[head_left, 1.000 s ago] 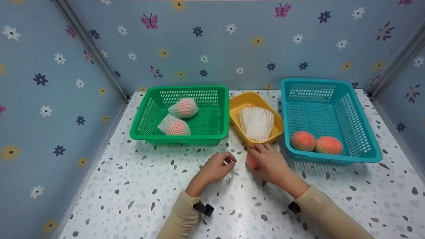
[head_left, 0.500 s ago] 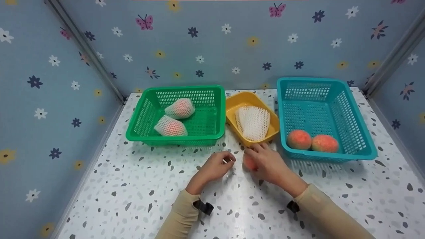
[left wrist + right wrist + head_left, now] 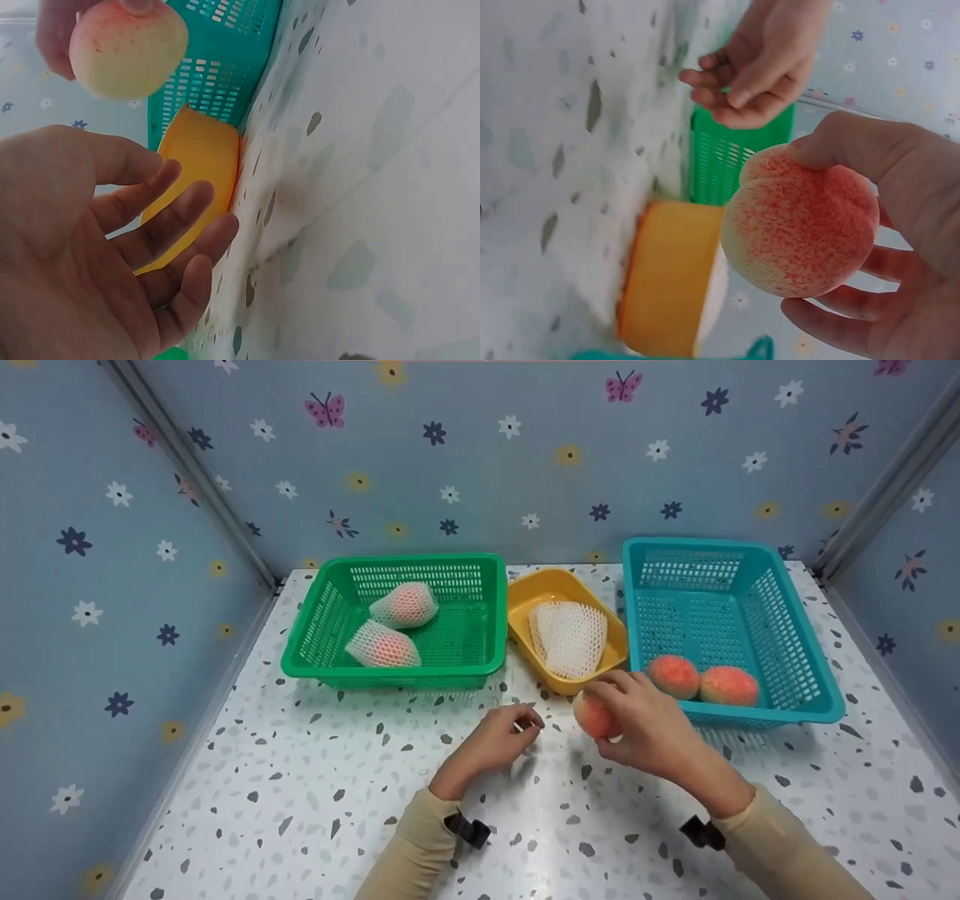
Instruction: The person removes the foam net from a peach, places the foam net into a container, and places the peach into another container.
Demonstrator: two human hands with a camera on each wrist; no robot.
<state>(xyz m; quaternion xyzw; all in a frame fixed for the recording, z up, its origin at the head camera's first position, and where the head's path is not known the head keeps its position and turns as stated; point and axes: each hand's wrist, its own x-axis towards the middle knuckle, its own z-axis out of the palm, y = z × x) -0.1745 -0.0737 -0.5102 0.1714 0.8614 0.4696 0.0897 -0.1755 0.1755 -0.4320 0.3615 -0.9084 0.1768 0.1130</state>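
Note:
A red-and-cream peach (image 3: 802, 225) is held between the thumb and fingers of my right hand (image 3: 649, 727), raised over the table in front of the yellow tray. In the left wrist view the peach (image 3: 131, 49) shows its pale side. My left hand (image 3: 495, 739) holds nothing; its fingers (image 3: 184, 210) are loosely bent, low over the table left of the peach. Two more peaches (image 3: 729, 686) lie in the near part of the blue basket (image 3: 829, 690). The yellow tray (image 3: 531, 589) holds white foam net sleeves (image 3: 574, 637).
At the left stands a green basket (image 3: 394, 671) with two peaches in foam nets (image 3: 405, 606) inside. The yellow tray sits between the two baskets. Flower-patterned walls (image 3: 480, 450) enclose the speckled table (image 3: 300, 795) at the back and sides.
My right hand has lifted the peach off the table and moved it right, towards the blue basket. The left hand has barely shifted. The head view has turned slightly.

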